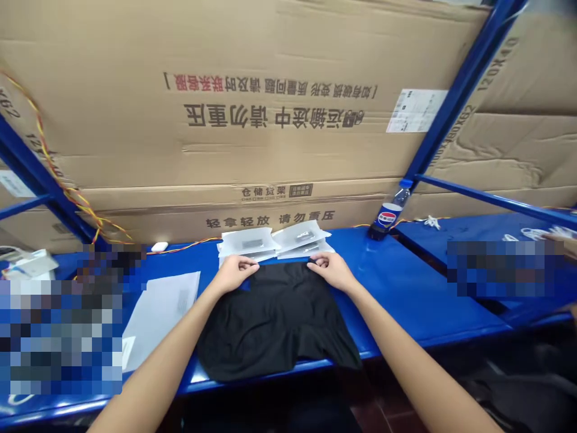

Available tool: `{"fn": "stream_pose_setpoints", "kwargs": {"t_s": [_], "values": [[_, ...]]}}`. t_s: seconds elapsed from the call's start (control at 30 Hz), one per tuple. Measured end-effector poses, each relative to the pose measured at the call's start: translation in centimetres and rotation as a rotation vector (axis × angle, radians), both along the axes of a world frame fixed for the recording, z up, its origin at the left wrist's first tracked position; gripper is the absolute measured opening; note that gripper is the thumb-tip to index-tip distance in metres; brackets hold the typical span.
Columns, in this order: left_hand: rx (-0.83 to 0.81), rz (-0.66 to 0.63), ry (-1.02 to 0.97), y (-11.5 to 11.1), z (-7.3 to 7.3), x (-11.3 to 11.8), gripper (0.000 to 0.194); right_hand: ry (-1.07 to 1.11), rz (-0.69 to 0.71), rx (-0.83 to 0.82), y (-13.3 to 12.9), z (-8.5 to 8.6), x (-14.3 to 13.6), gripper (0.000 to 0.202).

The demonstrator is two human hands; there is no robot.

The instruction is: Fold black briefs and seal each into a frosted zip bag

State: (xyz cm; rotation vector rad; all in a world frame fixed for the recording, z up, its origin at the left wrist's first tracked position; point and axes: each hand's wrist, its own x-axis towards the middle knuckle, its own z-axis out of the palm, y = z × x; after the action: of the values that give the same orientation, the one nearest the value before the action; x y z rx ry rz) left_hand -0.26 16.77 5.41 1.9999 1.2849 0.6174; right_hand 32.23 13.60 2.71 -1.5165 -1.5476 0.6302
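A black cloth garment (pixel 279 319) lies spread on the blue table, its lower edge reaching over the front rim. My left hand (pixel 237 272) pinches its upper left corner between thumb and fingers. At the upper right corner, my right hand (pixel 331 270) pinches the cloth in the same way. Just beyond both hands are translucent white packets in two small stacks, one on the left (pixel 250 242) and one on the right (pixel 300 237). A larger translucent bag (pixel 162 313) lies to the left of the garment, partly behind my left forearm.
A cola bottle (pixel 390 213) stands at the back right beside a blue post (pixel 451 90). Cardboard (pixel 270 156) walls the back. Twisted wires (pixel 90 210) hang at left. A person's hand (pixel 563 245) shows at the far right; blurred patches hide both sides.
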Motion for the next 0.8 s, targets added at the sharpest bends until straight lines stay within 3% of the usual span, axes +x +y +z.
{"fn": "stream_pose_setpoints", "kwargs": {"t_s": [0.07, 0.17, 0.27, 0.33, 0.43, 0.57, 0.63, 0.8], "values": [[0.045, 0.010, -0.016, -0.4, 0.6, 0.1, 0.034, 0.046, 0.034, -0.001, -0.2, 0.7, 0.1, 0.041], [0.153, 0.009, -0.031, -2.0, 2.8, 0.0, 0.035, 0.113, 0.083, 0.026, -1.7, 2.2, 0.5, 0.045], [0.242, -0.046, -0.018, -5.3, 5.0, -0.6, 0.028, 0.130, 0.126, 0.060, -5.3, 3.2, 1.4, 0.040], [0.275, -0.095, 0.013, -8.3, 5.5, -1.2, 0.023, 0.010, 0.205, 0.089, -8.6, 3.2, 2.1, 0.029], [0.453, -0.206, 0.204, -13.3, 4.4, -2.0, 0.023, -0.252, 0.272, 0.104, -13.7, 2.3, 2.7, 0.034], [0.737, -0.209, 0.315, -18.7, 1.7, -3.5, 0.060, -0.403, 0.293, 0.150, -18.3, 0.5, 2.6, 0.052], [0.790, -0.225, 0.312, -20.3, 0.9, -4.7, 0.059, -0.434, 0.325, 0.163, -19.2, -0.6, 2.8, 0.057], [0.790, -0.180, 0.247, -21.8, 0.2, -7.5, 0.041, -0.289, 0.371, 0.168, -19.8, -2.1, 4.4, 0.040]]}}
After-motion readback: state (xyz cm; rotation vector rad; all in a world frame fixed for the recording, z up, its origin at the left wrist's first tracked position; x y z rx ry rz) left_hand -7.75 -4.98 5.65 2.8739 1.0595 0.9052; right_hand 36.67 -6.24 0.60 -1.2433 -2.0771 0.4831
